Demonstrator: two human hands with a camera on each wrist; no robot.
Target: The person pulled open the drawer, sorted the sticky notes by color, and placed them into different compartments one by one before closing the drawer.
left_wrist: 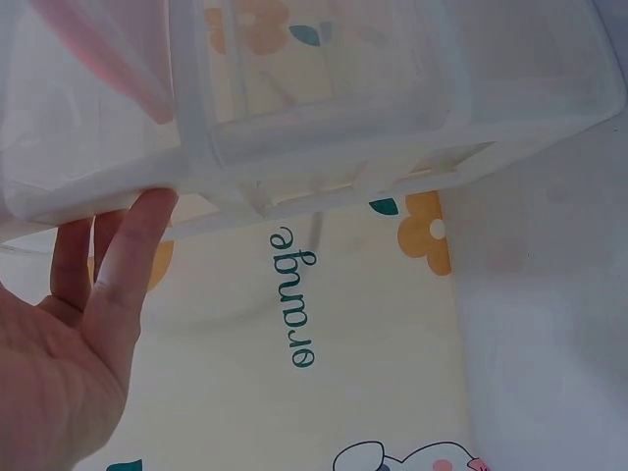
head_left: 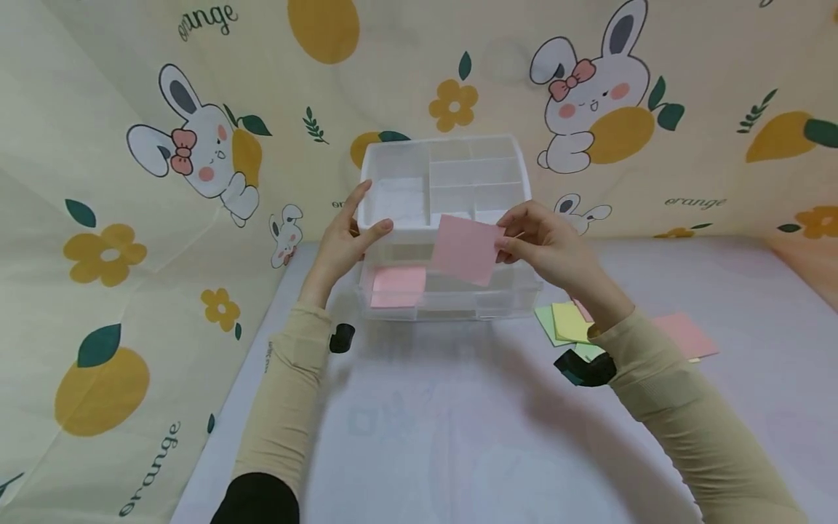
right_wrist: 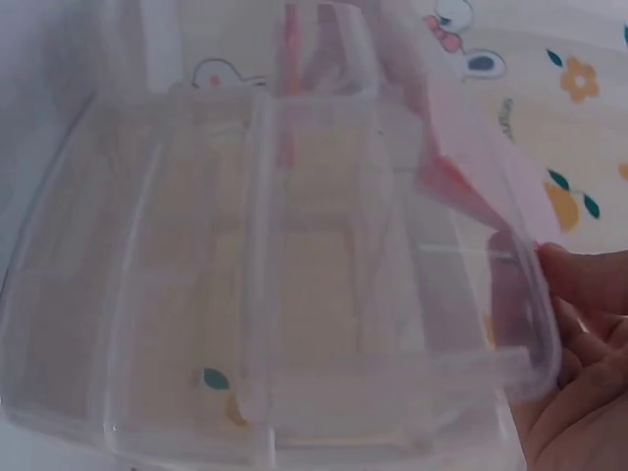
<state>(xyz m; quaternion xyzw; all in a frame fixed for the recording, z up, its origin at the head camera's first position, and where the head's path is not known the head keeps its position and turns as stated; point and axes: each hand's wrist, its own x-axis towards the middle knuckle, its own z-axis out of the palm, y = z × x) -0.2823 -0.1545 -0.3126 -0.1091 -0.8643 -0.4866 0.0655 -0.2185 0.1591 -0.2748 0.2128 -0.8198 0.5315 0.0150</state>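
A translucent white plastic storage box (head_left: 452, 231) with drawers and a divided top tray stands at the middle. My left hand (head_left: 340, 244) grips its left side, thumb at the tray's front edge; in the left wrist view, fingers of that hand (left_wrist: 88, 334) touch the box wall. Between thumb and fingers, my right hand (head_left: 540, 240) pinches a pink paper square (head_left: 466, 249) by its right edge, in front of the tray. Another pink paper square (head_left: 398, 287) shows at the left of a lower drawer. The right wrist view has the right hand (right_wrist: 589, 343) at the box's edge.
Yellow paper squares (head_left: 571, 322) and green ones (head_left: 546, 320) lie on the white table right of the box, partly behind the right wrist. Farther right lies more pink paper (head_left: 687, 335). A rabbit-and-orange patterned cloth (head_left: 393, 73) hangs behind and to the left.
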